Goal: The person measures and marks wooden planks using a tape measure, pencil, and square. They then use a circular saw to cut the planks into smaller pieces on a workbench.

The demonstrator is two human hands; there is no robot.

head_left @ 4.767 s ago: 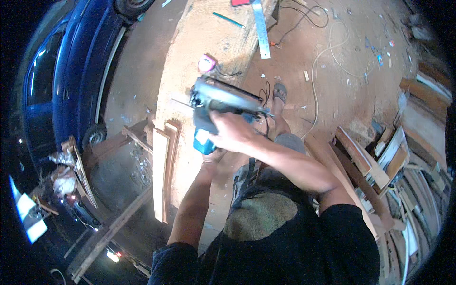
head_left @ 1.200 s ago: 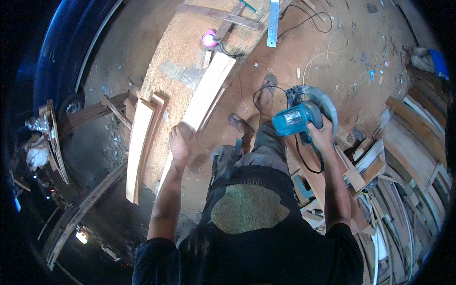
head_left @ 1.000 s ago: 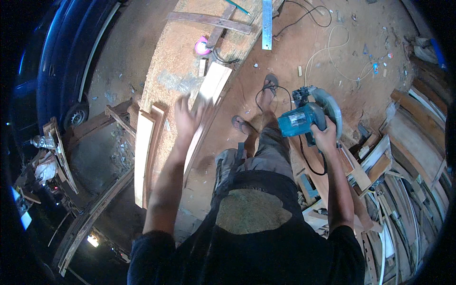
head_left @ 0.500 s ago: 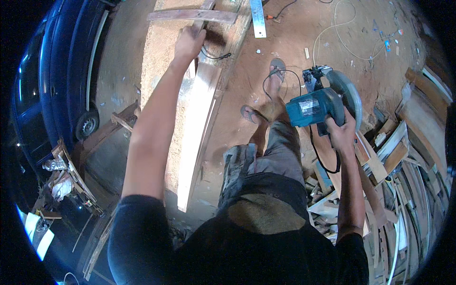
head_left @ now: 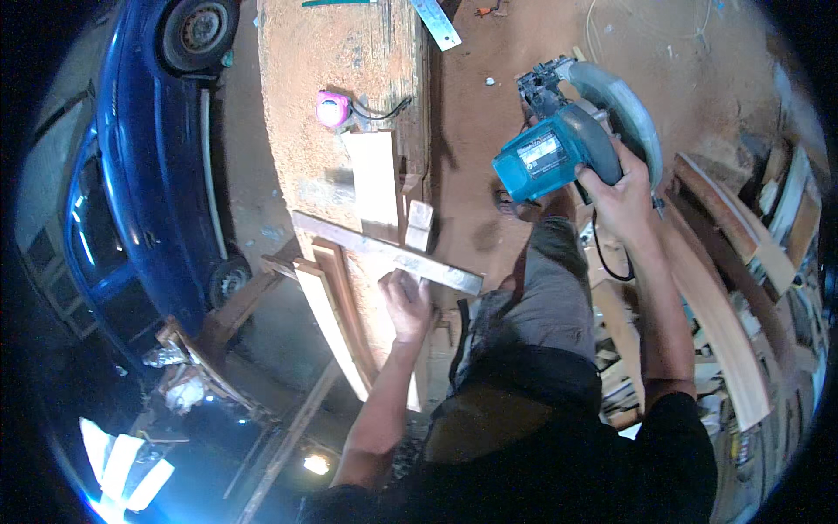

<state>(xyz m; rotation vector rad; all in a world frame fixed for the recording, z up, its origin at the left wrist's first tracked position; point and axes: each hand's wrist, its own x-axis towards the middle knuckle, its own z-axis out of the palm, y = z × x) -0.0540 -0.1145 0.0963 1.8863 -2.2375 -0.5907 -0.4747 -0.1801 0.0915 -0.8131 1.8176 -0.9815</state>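
Observation:
My right hand is wrapped round the rear handle of a teal circular saw, held in the air to the right of the bench. Its grey blade guard faces right and its black cord hangs below. My left hand is closed on a guide made of crossed wooden strips, low over the near end of the bench. The grip itself is partly hidden under the long strip. Beneath and beyond the guide lies a pale board on the sawdust-covered workbench.
A pink tape measure and a metal ruler lie on the bench. Narrow wood strips rest at its near left. A blue car stands left; stacked timber fills the right side. My legs are beside the bench.
My left hand has drawn the wooden guide from the bench's far part to its near end. The saw has risen slightly in view, still in my right hand. My view has shifted.

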